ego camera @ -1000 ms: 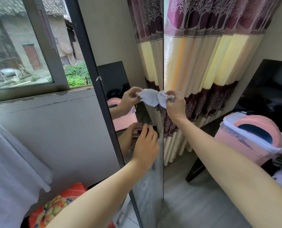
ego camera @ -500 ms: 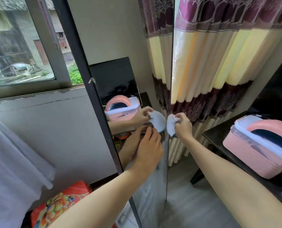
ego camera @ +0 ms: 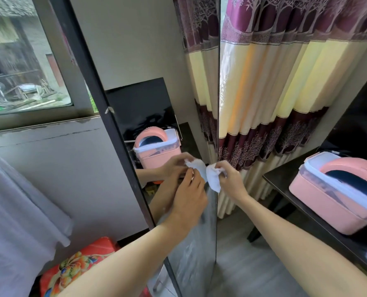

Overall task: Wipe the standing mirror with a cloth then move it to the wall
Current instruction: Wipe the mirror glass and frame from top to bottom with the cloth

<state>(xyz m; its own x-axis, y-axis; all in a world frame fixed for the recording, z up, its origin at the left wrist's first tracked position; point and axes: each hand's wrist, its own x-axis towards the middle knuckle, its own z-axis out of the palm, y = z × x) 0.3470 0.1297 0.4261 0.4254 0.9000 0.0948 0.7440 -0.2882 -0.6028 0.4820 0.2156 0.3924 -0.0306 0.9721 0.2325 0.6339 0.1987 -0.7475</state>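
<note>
Nearest, the left hand [ego camera: 190,195] lies flat on the glass of the tall black-framed standing mirror [ego camera: 152,67], its grip spread and holding nothing. Just beyond, the right hand [ego camera: 229,179] pinches a crumpled white cloth [ego camera: 213,178] against the mirror's right edge, seemingly touching the glass. A pink plastic lidded box [ego camera: 337,196] sits on the dark table [ego camera: 285,181] at right. Behind hangs a maroon and cream patterned curtain [ego camera: 285,71].

Daylit window [ego camera: 24,61], striped curtain [ego camera: 285,82], grey floor [ego camera: 238,254].
</note>
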